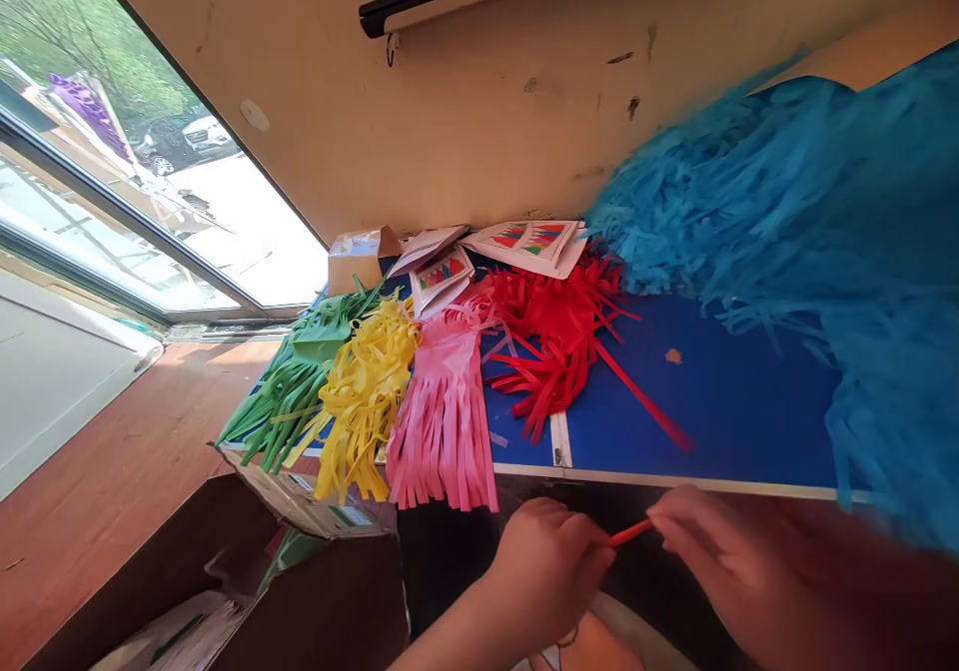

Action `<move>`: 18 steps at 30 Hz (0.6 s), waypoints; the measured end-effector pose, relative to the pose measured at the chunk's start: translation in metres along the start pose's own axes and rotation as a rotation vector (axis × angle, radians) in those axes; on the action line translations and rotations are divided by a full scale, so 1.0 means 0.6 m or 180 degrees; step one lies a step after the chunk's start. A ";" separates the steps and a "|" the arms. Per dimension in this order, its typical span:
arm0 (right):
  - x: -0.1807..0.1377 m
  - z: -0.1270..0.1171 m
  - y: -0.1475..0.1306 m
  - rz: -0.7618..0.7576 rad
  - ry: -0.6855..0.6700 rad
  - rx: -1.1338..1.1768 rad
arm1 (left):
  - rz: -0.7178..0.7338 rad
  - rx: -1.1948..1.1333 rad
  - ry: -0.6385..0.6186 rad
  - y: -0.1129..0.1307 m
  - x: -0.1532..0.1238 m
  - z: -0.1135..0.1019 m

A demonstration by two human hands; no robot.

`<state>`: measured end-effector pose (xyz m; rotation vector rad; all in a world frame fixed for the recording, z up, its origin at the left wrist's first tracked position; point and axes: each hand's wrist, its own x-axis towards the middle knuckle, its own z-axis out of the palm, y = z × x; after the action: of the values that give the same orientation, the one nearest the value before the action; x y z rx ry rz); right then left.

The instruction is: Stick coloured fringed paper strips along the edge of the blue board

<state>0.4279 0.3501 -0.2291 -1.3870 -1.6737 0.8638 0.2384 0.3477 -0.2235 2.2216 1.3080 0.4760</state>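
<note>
Below the front edge of the blue table [719, 401], my left hand [550, 566] and my right hand [715, 561] pinch the two ends of a thin red paper strip [627, 532]. The strip runs between my fingertips, tilted slightly up to the right. Just above my hands, a pile of red fringed paper [558, 336] lies on the table, with one long red strip trailing toward the edge. A pink fringe bundle [446, 406] hangs over the table edge to the left of my hands.
Yellow fringe [364, 391] and green fringe [296, 381] lie left of the pink. A large heap of blue fringe [824, 222] fills the right side. Printed cards [531, 242] and a small carton [360, 257] sit by the wall. An open cardboard box [247, 571] stands at lower left.
</note>
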 end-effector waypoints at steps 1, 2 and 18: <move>0.002 0.000 -0.008 -0.0021 0.0074 -0.0028 | -0.0007 -0.0028 -0.0003 0.001 0.000 -0.001; 0.004 0.001 -0.017 -0.0043 0.0133 -0.0046 | -0.0030 -0.0052 -0.0016 0.001 0.001 -0.002; 0.250 -0.228 0.122 0.1309 -0.0222 0.0029 | -0.0481 -0.0759 0.0096 -0.018 -0.014 -0.026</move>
<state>0.5673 0.5136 -0.2084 -1.7454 -1.4520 1.1568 0.2182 0.3489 -0.2176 1.9128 1.3470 0.5781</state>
